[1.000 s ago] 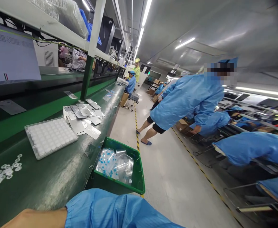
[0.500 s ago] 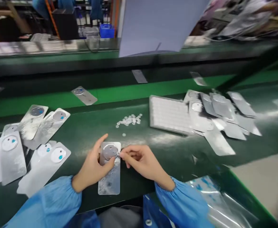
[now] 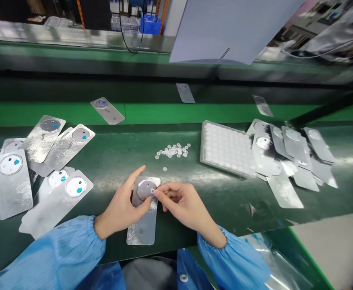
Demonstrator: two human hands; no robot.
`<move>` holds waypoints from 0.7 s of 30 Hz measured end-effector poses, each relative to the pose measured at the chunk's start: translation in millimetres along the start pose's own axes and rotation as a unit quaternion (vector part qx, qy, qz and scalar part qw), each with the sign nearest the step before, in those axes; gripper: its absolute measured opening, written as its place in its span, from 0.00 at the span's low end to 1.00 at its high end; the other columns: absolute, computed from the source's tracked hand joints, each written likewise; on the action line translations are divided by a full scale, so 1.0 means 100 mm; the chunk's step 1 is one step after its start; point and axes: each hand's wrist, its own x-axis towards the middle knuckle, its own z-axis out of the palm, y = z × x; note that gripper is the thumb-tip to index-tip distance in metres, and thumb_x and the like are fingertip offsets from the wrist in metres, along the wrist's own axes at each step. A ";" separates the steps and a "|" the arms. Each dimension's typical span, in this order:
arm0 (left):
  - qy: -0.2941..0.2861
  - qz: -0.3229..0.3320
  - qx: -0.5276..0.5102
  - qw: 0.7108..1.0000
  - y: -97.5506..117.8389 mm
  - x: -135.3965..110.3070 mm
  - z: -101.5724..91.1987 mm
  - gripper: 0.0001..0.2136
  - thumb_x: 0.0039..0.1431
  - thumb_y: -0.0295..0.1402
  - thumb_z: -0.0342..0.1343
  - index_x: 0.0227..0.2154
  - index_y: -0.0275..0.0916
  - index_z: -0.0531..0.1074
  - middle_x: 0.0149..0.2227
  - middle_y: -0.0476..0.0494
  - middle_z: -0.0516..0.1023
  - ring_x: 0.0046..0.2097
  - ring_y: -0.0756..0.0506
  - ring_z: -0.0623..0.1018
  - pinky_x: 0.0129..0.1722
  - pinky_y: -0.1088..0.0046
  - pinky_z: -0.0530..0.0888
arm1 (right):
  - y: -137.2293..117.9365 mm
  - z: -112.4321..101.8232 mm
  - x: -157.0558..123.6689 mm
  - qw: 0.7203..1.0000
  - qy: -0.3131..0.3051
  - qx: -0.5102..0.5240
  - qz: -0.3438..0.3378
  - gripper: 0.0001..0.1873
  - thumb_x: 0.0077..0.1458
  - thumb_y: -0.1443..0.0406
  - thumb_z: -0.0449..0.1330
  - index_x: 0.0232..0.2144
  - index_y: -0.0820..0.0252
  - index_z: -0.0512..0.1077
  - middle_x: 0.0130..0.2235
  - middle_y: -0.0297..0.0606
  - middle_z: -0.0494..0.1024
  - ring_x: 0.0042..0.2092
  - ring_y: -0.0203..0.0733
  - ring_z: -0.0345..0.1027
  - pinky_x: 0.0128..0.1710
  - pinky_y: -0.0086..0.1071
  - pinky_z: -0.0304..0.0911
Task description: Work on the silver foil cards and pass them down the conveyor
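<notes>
A silvery phone back panel (image 3: 141,232) with a round grey camera area near its top lies on the green bench in front of me. My left hand (image 3: 120,207) grips this panel, thumb across its face below the camera area and fingers along its left edge. Pinched between thumb and forefinger, a small white ring (image 3: 153,191) is held by my right hand (image 3: 184,201) against the lower right of the camera area. Beyond my hands, a loose cluster of similar small white rings (image 3: 173,150) is spread on the bench, with one lying apart nearer to me.
Panels with blue spots (image 3: 15,189) are piled at left. A clear tray of white pieces (image 3: 227,149) stands right of centre, beside another panel pile (image 3: 285,193). Several single panels (image 3: 107,110) lie along the back strip. Clear plastic film (image 3: 281,257) is at lower right.
My view has shifted, so the bench things sit differently in it. The panel leans slightly more. Both hands keep their hold, the ring still at the camera area.
</notes>
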 end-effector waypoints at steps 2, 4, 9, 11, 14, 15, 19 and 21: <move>-0.004 -0.011 0.001 1.000 0.00 -0.01 0.00 0.36 0.64 0.32 0.60 0.71 0.47 0.51 0.37 0.49 0.79 0.33 0.48 0.76 0.34 0.73 0.74 | 0.00 0.00 0.01 1.000 -0.001 0.000 0.005 0.21 0.59 0.48 0.64 0.31 0.62 0.78 0.24 0.37 0.77 0.23 0.36 0.70 0.23 0.28 0.64; -0.007 -0.022 -0.002 1.000 -0.01 -0.01 0.00 0.38 0.64 0.33 0.60 0.72 0.47 0.48 0.37 0.49 0.79 0.33 0.47 0.76 0.33 0.73 0.73 | 0.00 0.01 0.01 1.000 0.001 0.004 0.009 0.21 0.58 0.49 0.64 0.30 0.62 0.78 0.24 0.36 0.77 0.23 0.36 0.70 0.24 0.27 0.64; -0.007 -0.031 -0.023 0.999 -0.03 -0.02 0.00 0.38 0.64 0.34 0.60 0.72 0.48 0.48 0.38 0.47 0.81 0.33 0.46 0.77 0.34 0.71 0.74 | 0.02 0.06 0.01 0.999 0.020 0.022 0.010 0.19 0.58 0.51 0.65 0.29 0.62 0.77 0.24 0.36 0.76 0.23 0.35 0.70 0.24 0.27 0.64; -0.004 -0.034 -0.029 0.999 -0.02 -0.01 0.01 0.37 0.64 0.34 0.60 0.72 0.47 0.49 0.37 0.47 0.81 0.33 0.46 0.77 0.33 0.72 0.74 | 0.03 0.09 0.00 0.999 0.032 0.034 0.009 0.19 0.57 0.51 0.65 0.29 0.62 0.77 0.24 0.36 0.76 0.23 0.36 0.71 0.24 0.27 0.64; 0.007 -0.045 -0.026 0.999 -0.02 0.00 -0.01 0.37 0.64 0.35 0.61 0.72 0.46 0.50 0.36 0.47 0.81 0.33 0.46 0.78 0.34 0.72 0.74 | 0.07 0.13 0.02 0.998 0.040 0.053 0.006 0.19 0.57 0.51 0.65 0.28 0.62 0.76 0.23 0.35 0.76 0.23 0.36 0.71 0.23 0.27 0.65; 0.010 -0.048 -0.025 0.998 -0.02 0.00 -0.03 0.37 0.64 0.36 0.61 0.72 0.46 0.50 0.36 0.47 0.81 0.33 0.46 0.78 0.33 0.72 0.74 | 0.08 0.13 0.04 0.997 0.041 0.057 0.005 0.18 0.56 0.52 0.66 0.28 0.62 0.76 0.23 0.35 0.76 0.22 0.36 0.71 0.23 0.27 0.65; 0.011 -0.044 -0.029 0.999 0.01 -0.07 -0.05 0.37 0.62 0.40 0.62 0.71 0.44 0.54 0.33 0.48 0.80 0.30 0.46 0.78 0.30 0.74 0.74 | 0.05 0.13 0.02 0.996 0.069 0.057 0.015 0.17 0.57 0.54 0.66 0.27 0.62 0.75 0.22 0.34 0.76 0.22 0.36 0.70 0.23 0.27 0.63; 0.027 -0.043 -0.040 0.998 -0.02 0.00 0.03 0.37 0.58 0.44 0.65 0.68 0.43 0.59 0.25 0.52 0.76 0.25 0.47 0.75 0.25 0.76 0.71 | -0.01 0.15 -0.02 0.996 0.076 0.052 0.014 0.16 0.58 0.56 0.66 0.25 0.61 0.75 0.21 0.32 0.75 0.22 0.34 0.69 0.21 0.25 0.61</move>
